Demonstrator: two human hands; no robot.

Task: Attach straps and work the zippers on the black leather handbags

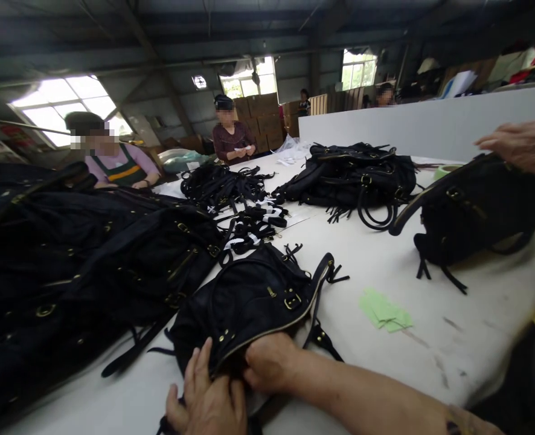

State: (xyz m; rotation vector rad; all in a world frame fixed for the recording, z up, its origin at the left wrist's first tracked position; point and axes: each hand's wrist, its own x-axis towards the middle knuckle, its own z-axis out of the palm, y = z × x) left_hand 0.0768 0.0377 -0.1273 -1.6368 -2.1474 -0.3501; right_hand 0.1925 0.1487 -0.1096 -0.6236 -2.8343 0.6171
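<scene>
The black bag [249,290] opens rightward, right hand [270,362] inside, grip impossible to tell, left hand [213,396] spread at its near end.

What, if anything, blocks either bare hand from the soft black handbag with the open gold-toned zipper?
Nothing visible: the right hand is partly inside the black handbag through its unzipped mouth, and the left hand is at its near edge.

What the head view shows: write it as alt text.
A person's right hand reaches into an unzipped black handbag on a pale table, the left hand at its edge. More black handbags lie heaped at left, black straps beyond, green paper slips at right.
</scene>
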